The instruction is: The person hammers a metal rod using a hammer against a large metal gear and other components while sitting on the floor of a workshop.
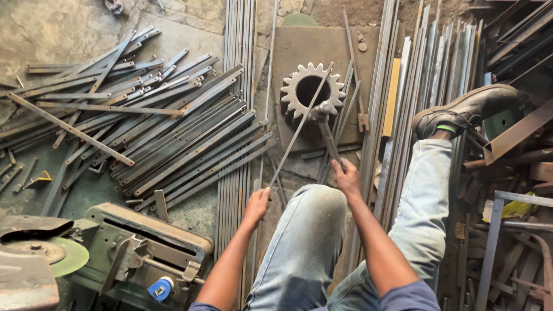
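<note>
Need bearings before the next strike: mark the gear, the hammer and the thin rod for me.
toothed gear (295, 92), head view, left rim.
hammer (329, 135), head view, mid handle.
thin rod (299, 129), head view, mid length.

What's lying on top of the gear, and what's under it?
A thin rod lies across the gear, held by the left hand. A hammer head rests at its rim. Underneath is a flat steel plate; beneath that is hidden.

A metal workshop: steel strips (173, 132) heaped on the floor, cut-off saw (52, 253), gear (312, 90).
</note>
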